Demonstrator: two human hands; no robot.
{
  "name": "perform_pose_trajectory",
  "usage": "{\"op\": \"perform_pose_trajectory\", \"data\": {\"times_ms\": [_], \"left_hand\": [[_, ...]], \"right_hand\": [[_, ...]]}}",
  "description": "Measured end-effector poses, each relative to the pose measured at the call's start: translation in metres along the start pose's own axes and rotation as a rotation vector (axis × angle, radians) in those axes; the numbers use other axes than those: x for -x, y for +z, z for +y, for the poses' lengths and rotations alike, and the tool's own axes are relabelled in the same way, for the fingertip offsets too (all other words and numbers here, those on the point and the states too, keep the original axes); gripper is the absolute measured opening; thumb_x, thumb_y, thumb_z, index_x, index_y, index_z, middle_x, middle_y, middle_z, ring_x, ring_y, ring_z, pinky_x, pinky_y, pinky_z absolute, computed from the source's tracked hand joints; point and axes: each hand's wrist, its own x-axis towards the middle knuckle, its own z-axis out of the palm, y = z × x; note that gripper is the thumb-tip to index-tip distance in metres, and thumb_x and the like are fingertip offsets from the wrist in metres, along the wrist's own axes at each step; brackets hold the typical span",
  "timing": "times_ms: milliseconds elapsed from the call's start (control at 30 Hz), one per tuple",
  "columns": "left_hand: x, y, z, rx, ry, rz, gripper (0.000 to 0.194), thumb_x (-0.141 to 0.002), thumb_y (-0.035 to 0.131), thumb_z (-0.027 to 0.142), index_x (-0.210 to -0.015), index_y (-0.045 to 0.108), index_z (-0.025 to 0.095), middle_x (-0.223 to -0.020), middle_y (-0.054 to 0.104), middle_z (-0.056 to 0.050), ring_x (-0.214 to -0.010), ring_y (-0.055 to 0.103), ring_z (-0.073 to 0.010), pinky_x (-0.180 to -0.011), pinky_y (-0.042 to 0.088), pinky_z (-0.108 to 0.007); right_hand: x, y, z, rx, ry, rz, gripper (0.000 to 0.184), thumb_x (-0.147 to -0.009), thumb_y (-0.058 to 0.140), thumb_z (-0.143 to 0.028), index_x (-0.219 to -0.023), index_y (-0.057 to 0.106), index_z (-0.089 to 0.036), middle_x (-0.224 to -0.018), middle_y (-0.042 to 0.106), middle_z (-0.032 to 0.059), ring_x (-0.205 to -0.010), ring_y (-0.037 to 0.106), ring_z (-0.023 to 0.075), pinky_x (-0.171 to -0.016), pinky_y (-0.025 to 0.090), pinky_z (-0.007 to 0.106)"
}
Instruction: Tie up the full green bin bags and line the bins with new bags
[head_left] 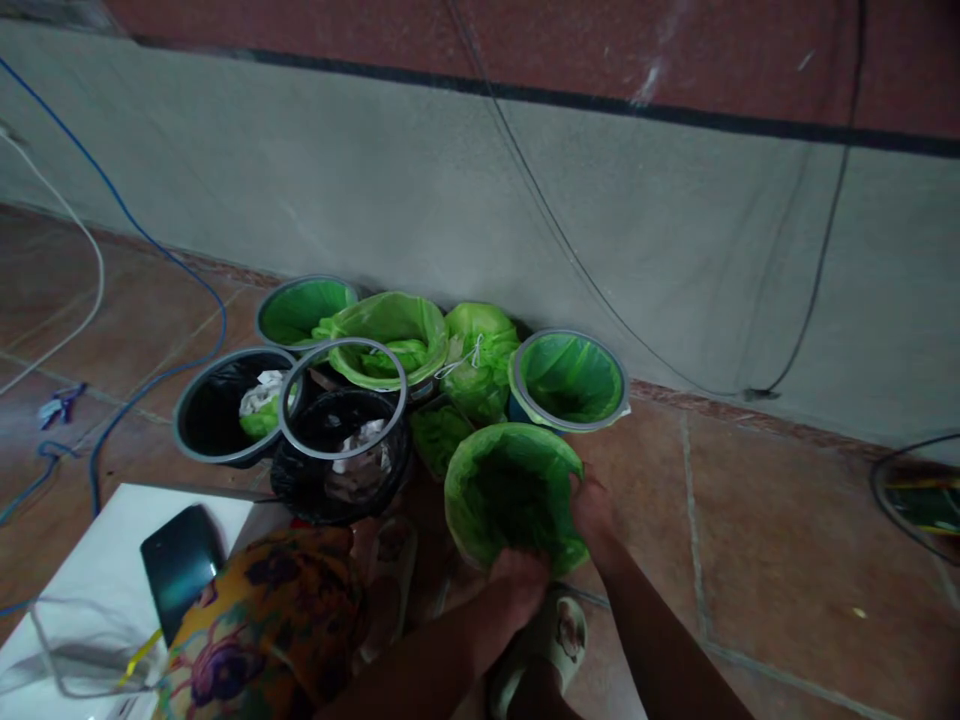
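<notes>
A trash bin lined with a green garbage bag (469, 490) stands in front of me, its mouth facing up and the inside dark. At its near rim, my left hand (521, 575) is closed over the bag's edge, with the fingertips hidden inside. My right hand (592, 505) grips the same bag's edge on the right side. A loose grey bin ring (401, 410) rests on a black-lined bin (390, 495) holding crumpled waste. Just behind my bin are another green-lined bin (570, 375) and a tied green garbage bag (480, 345).
More bins stand to the left, one with a black liner (214, 410) and two green-lined, one at the back (307, 310). A phone (182, 560) lies on a white surface (90, 540) beside patterned cloth (262, 620). Blue cable (161, 375) crosses the tiled floor; a wall runs behind.
</notes>
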Motion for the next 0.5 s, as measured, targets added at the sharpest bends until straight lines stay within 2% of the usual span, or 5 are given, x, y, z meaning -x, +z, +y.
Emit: {"op": "perform_pose_trajectory", "data": {"times_ms": [167,267,333,400,500], "left_hand": [[0.023,-0.017,-0.001,-0.075,0.091,0.061,0.050,-0.090,0.059,0.028,-0.136,0.057,0.008,-0.124,0.067,-0.024,-0.119,0.061,-0.0361,-0.105,0.043,-0.053],[0.041,-0.033,-0.002,-0.039,0.192,0.129,0.075,-0.079,0.071,0.047,-0.142,0.051,0.011,-0.132,0.063,-0.023,-0.126,0.055,-0.0382,-0.115,0.031,-0.062],[0.048,-0.050,-0.008,0.101,0.163,0.236,0.071,-0.079,0.069,0.052,-0.138,0.056,0.014,-0.131,0.064,-0.020,-0.124,0.056,-0.0372,-0.116,0.031,-0.061],[0.051,-0.075,-0.025,0.384,-0.009,0.480,0.055,-0.084,0.063,0.048,-0.128,0.062,0.016,-0.126,0.068,-0.018,-0.119,0.060,-0.0335,-0.113,0.039,-0.054],[0.055,-0.122,-0.074,1.079,-0.483,0.972,0.027,-0.087,0.058,0.036,-0.102,0.068,0.016,-0.096,0.073,-0.012,-0.094,0.069,-0.0255,-0.091,0.054,-0.040]], "right_hand": [[0.008,-0.003,-0.002,-0.021,-0.061,0.023,0.052,-0.102,0.030,-0.038,-0.144,0.042,-0.009,-0.120,0.069,0.0212,-0.106,0.069,0.0292,-0.087,0.049,0.036],[0.014,0.000,-0.002,-0.014,-0.071,0.176,0.061,-0.099,0.036,-0.044,-0.148,0.037,-0.007,-0.130,0.062,0.0266,-0.117,0.064,0.0350,-0.092,0.049,0.042],[0.021,0.001,-0.006,-0.025,-0.089,0.298,0.065,-0.098,0.036,-0.046,-0.148,0.036,-0.006,-0.134,0.058,0.0287,-0.122,0.060,0.0384,-0.094,0.049,0.045],[0.030,0.001,-0.013,-0.062,-0.117,0.365,0.066,-0.097,0.035,-0.047,-0.147,0.037,-0.005,-0.135,0.057,0.0285,-0.122,0.060,0.0396,-0.094,0.049,0.047],[0.048,0.003,-0.028,-0.148,-0.157,0.339,0.065,-0.096,0.032,-0.049,-0.147,0.038,-0.010,-0.135,0.059,0.0236,-0.111,0.066,0.0353,-0.088,0.052,0.045]]}}
